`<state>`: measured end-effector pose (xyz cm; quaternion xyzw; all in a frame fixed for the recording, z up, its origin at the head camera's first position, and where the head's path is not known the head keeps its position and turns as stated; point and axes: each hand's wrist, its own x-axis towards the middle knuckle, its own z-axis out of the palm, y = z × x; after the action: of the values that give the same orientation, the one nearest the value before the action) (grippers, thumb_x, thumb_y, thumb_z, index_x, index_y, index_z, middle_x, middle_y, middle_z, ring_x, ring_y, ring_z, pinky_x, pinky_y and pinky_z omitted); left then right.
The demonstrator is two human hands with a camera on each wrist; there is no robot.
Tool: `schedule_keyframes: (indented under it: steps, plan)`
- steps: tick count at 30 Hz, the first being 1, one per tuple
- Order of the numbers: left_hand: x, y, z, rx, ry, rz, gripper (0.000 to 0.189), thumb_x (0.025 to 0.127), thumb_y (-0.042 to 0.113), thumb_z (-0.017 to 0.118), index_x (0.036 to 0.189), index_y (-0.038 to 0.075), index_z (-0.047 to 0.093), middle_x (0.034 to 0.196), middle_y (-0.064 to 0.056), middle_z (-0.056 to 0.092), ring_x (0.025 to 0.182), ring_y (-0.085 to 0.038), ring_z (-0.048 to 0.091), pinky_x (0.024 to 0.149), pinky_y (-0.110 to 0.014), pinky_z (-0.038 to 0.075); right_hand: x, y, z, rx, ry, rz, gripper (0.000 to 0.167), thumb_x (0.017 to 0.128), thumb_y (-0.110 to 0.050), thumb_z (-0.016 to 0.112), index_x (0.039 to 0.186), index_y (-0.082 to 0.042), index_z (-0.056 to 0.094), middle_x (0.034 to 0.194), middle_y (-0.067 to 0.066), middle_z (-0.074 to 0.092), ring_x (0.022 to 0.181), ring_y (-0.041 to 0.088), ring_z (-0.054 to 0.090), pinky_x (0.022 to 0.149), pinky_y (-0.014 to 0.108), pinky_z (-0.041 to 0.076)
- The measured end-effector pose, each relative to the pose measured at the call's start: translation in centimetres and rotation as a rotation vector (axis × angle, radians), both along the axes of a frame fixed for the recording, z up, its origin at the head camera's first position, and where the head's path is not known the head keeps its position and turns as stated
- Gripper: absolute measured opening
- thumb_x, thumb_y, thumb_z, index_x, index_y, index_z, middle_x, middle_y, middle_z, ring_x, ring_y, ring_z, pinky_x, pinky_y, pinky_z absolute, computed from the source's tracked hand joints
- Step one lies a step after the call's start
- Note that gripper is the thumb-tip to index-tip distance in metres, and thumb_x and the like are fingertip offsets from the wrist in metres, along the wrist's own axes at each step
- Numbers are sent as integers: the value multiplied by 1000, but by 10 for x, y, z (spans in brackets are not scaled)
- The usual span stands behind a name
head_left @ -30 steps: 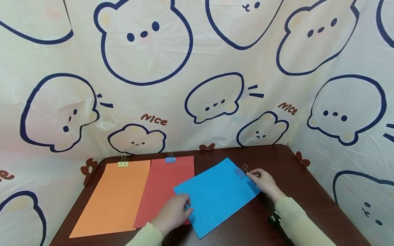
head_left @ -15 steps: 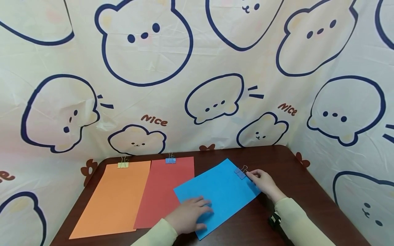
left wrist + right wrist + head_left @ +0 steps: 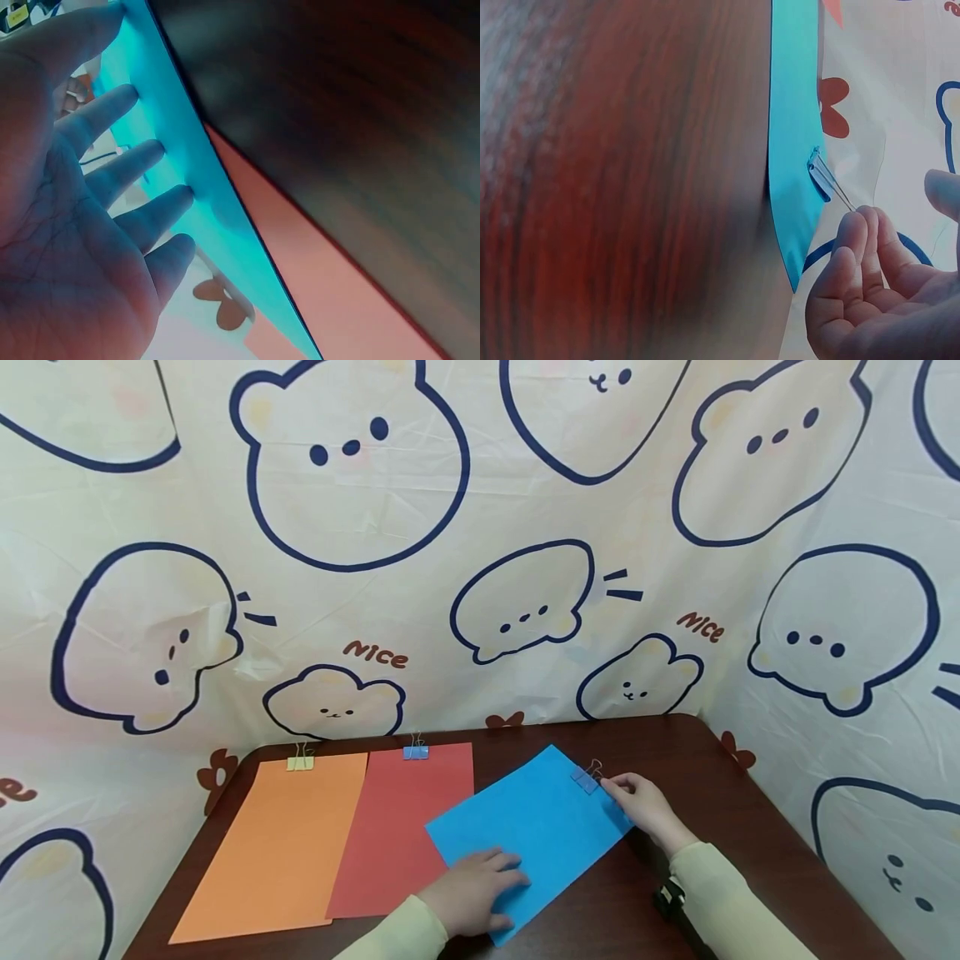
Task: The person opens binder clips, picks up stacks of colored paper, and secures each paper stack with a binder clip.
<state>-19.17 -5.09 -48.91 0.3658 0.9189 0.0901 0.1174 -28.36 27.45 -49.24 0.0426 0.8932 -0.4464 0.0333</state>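
A blue sheet of paper (image 3: 540, 827) lies turned at an angle, overlapping the right side of a red sheet (image 3: 405, 835). A purplish-blue binder clip (image 3: 586, 778) grips the blue sheet's far right edge. My right hand (image 3: 647, 806) pinches the clip's wire handle at its fingertips, as the right wrist view shows. My left hand (image 3: 480, 892) lies over the blue sheet's near left part, fingers spread and fairly straight. In the left wrist view the fingertips (image 3: 180, 196) rest against the blue paper, with the palm turned toward the camera.
An orange sheet (image 3: 270, 852) lies at the left, beside the red one. A yellow binder clip (image 3: 300, 762) holds its top edge, and a blue binder clip (image 3: 416, 752) holds the red sheet's. Behind the dark brown table (image 3: 720, 793) hangs a bear-patterned cloth (image 3: 420, 610).
My left hand has moved right, from the blue sheet's left edge onto its face, and its fingers have spread. The sheet's near corner has shifted slightly right. My right hand stays at the clip.
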Motion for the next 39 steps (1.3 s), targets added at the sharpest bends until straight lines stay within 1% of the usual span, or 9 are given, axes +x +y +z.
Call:
schedule_keyframes:
  steps: [3,7,13,18,22,28,34,37,39]
  plan:
    - [1,4,1,9,-13,5,51,92,49,75,140,36,61,150,7,53,139,-21,50,108,-40,50,0,0,1,3,-1,-4,52,105,-45,57,126,1,61,109,17,64,93,25,56,75,34,49]
    - [1,11,2,10,-20,4,49,94,50,72,140,35,62,150,7,54,138,-19,50,108,-37,50,0,0,1,4,3,-10,51,105,-45,57,127,2,61,111,17,64,95,26,57,77,35,50]
    - [3,21,2,0,-15,20,48,95,52,70,139,35,63,146,7,55,132,-18,52,106,-36,51,1,0,2,13,15,-7,51,105,-45,57,126,2,61,109,15,64,94,25,56,78,35,49]
    - [4,26,-2,7,14,19,50,95,55,68,140,35,62,144,7,55,126,-16,52,103,-34,52,1,0,4,20,16,-8,49,105,-42,57,126,2,62,109,15,64,94,25,57,78,36,49]
    - [5,32,-3,-2,28,23,50,96,55,66,140,34,62,142,6,56,122,-15,52,101,-32,52,2,0,5,17,17,-6,48,105,-42,57,125,1,62,109,15,64,93,24,57,77,35,49]
    - [7,42,-5,-18,60,47,48,97,54,65,141,35,61,138,5,56,115,-14,50,97,-30,51,3,0,6,2,11,6,47,105,-42,57,125,0,62,105,16,65,90,23,58,73,34,47]
    - [8,51,-5,-40,90,77,49,98,54,64,142,33,60,138,3,56,115,-16,50,97,-31,51,2,1,5,7,5,22,48,105,-43,57,127,0,62,108,16,65,93,24,59,75,35,48]
    - [9,55,-4,-48,107,82,49,98,52,64,141,30,61,137,2,57,114,-17,52,97,-31,51,2,1,4,6,2,25,47,105,-43,57,127,-2,62,109,15,65,94,24,59,76,34,48]
    - [10,56,-3,-46,122,78,48,99,51,64,138,24,63,133,1,59,111,-17,53,96,-30,51,2,2,4,6,1,27,47,105,-43,57,127,-2,62,110,14,65,94,23,59,77,34,48]
